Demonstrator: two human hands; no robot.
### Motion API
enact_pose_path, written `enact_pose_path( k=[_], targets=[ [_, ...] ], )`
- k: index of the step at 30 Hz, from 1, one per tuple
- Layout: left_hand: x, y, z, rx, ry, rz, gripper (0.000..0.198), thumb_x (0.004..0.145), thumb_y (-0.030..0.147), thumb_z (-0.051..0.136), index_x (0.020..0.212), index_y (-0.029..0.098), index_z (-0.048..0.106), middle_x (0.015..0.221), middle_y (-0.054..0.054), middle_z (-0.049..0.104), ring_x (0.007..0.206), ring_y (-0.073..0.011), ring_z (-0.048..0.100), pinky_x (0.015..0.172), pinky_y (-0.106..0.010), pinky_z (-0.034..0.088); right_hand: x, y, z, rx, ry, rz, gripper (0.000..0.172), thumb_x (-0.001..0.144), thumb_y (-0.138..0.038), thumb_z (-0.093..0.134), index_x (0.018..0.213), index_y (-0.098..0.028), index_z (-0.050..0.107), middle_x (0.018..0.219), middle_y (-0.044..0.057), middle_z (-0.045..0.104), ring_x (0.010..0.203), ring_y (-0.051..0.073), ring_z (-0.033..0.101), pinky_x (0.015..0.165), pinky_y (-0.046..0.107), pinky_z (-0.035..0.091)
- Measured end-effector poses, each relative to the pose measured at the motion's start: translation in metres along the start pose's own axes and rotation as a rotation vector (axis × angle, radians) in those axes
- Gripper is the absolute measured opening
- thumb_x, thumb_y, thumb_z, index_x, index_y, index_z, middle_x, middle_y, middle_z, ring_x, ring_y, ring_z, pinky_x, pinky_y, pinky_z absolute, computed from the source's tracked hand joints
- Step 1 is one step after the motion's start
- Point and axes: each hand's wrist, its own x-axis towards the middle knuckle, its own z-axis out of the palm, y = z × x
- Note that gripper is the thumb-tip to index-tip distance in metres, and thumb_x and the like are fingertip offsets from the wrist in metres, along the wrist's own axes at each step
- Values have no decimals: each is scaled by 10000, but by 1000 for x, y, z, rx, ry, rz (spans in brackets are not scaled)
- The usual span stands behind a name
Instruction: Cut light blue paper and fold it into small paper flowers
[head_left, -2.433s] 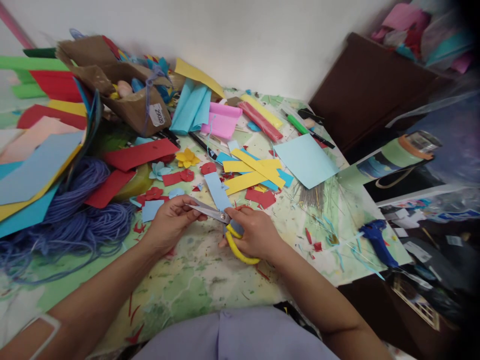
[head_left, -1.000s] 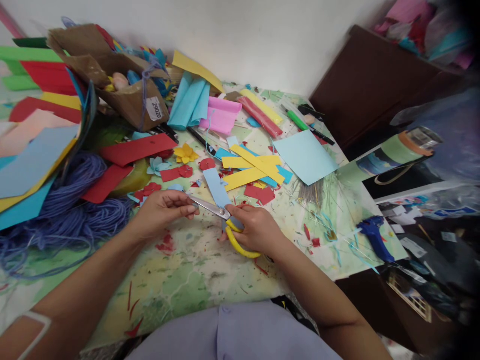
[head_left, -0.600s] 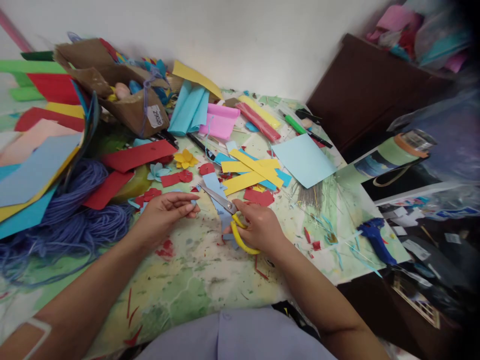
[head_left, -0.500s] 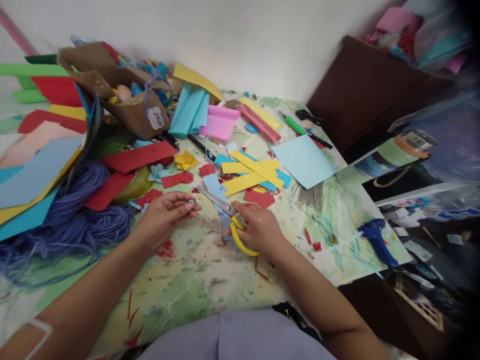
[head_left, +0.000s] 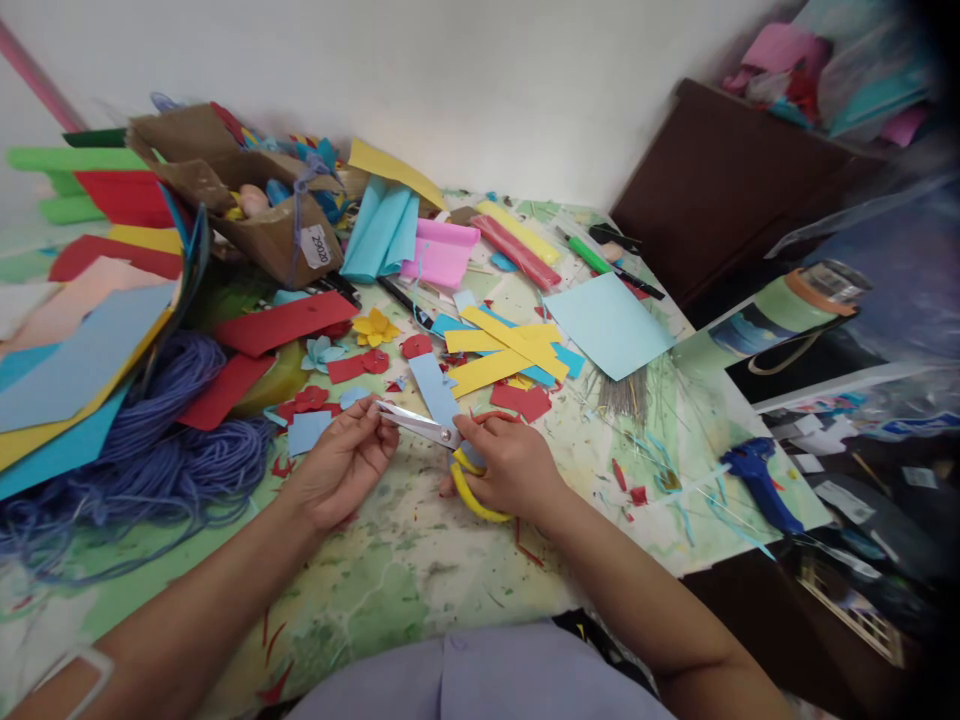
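My right hand (head_left: 517,462) is wrapped round the handles of a pair of scissors (head_left: 421,425) with yellow grips, its silvery blades pointing left. At the blade tips, my left hand (head_left: 346,456) is closed in a pinch. A small piece of blue paper showed at its fingertips a moment ago; now the fingers mostly hide it. Just beyond the blades lies a pale blue paper strip (head_left: 433,388), partly under the scissors. A blue paper square (head_left: 307,432) sits beside my left hand, near cut red paper pieces (head_left: 310,399).
Yellow paper strips (head_left: 491,372) lie crossed behind my hands. At left are purple yarn (head_left: 176,440), stacked coloured sheets (head_left: 82,340) and a cardboard box (head_left: 289,235). To the right are a light blue sheet (head_left: 611,325), thin wires (head_left: 624,395) and a blue glue gun (head_left: 761,485).
The scissors have turned and moved left, so their tips now meet my left fingertips. My left hand has rotated, uncovering the blue square beside it. The view has shifted slightly.
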Motion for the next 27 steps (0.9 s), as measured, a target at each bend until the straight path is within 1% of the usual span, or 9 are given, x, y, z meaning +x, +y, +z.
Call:
enact_pose_path(
  k=[2, 6, 14, 18, 21, 27],
  targets=[
    [-2, -2, 0, -17, -10, -23, 220, 848, -28, 458, 803, 116, 618, 751, -11, 623, 605, -50, 596, 586, -133, 534, 0, -1, 0, -19, -16, 6, 538, 796, -408, 567, 1273, -160, 541, 907, 110, 659, 857, 229, 614, 716, 322, 481],
    [-5, -5, 0, -39, -38, -65, 212, 853, -16, 462, 793, 125, 607, 724, -12, 605, 593, -55, 580, 571, -138, 531, 1, -1, -1, -32, -32, 14, 540, 808, -420, 551, 1278, -155, 542, 918, 114, 657, 852, 228, 613, 712, 322, 481],
    [-8, -7, 3, -90, -23, -33, 290, 906, -2, 350, 790, 97, 596, 734, -21, 609, 598, -57, 592, 562, -141, 532, 0, -1, 2, -69, -9, 2, 527, 806, -404, 550, 1277, -168, 545, 896, 98, 658, 810, 213, 615, 675, 302, 465],
    [-9, -8, 3, -114, -37, -45, 305, 908, -6, 337, 762, 97, 584, 714, -25, 611, 596, -64, 603, 565, -147, 538, 1, -1, 3, -75, 4, -8, 524, 823, -435, 530, 1270, -164, 552, 889, 98, 659, 801, 212, 618, 648, 298, 459],
    [-10, -8, 4, -126, -25, -52, 315, 903, -18, 332, 744, 100, 577, 711, -28, 616, 588, -65, 604, 551, -144, 535, 1, -1, 2, -71, 7, -13, 529, 819, -446, 537, 1267, -166, 555, 887, 94, 661, 797, 212, 620, 634, 296, 457],
    [-11, -8, 4, -126, -18, -72, 314, 900, -18, 337, 764, 111, 588, 712, -24, 612, 590, -67, 598, 549, -146, 533, 1, -1, 2, -56, 23, -20, 536, 801, -425, 566, 1270, -167, 549, 888, 91, 660, 823, 214, 623, 653, 295, 465]
  ],
)
